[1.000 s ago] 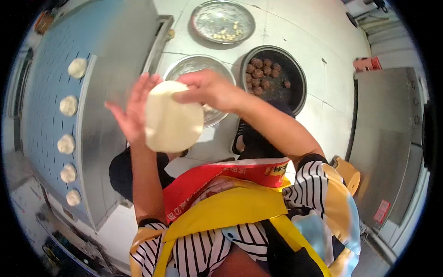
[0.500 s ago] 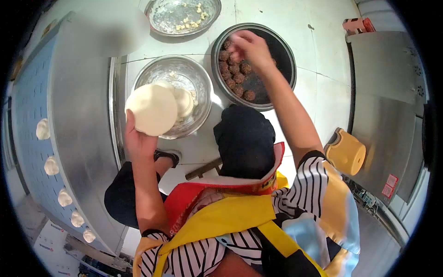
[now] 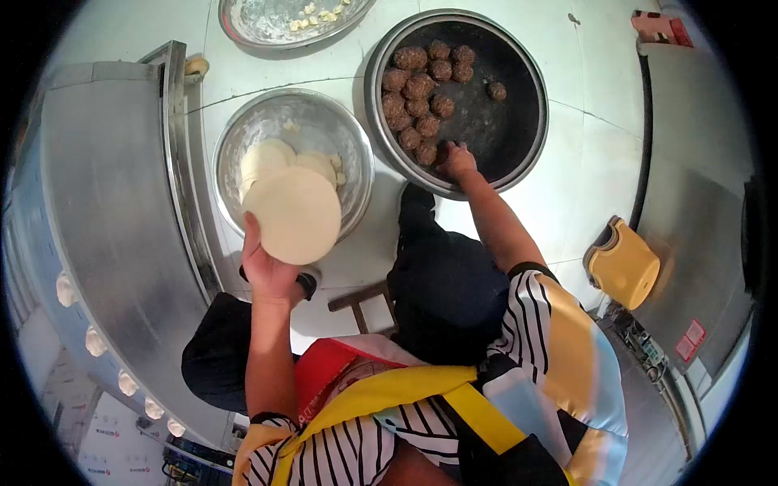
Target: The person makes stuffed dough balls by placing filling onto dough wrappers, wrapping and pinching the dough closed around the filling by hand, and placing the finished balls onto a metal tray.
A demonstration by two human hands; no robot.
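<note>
My left hand grips a round, flat dough wrapper near its edge, with the thumb on top. That wrapper is above the near side of a steel bowl, where more dough wrappers lie. My right hand reaches into a dark round pan at its near edge. Its fingers are closed around a brown filling ball, mostly hidden by them, at the near end of the group. Several more brown filling balls sit in the pan's left half, and a single ball lies apart to the right.
A second metal basin with dough scraps is at the top. To the left, a metal counter carries a row of pale dough pieces along its far side. A yellow stool is at the right, beside a steel cabinet.
My right hand has moved from the pan's far side to its near edge and closed on a ball. My left hand and its wrapper shifted slightly right and nearer. The view has tilted.
</note>
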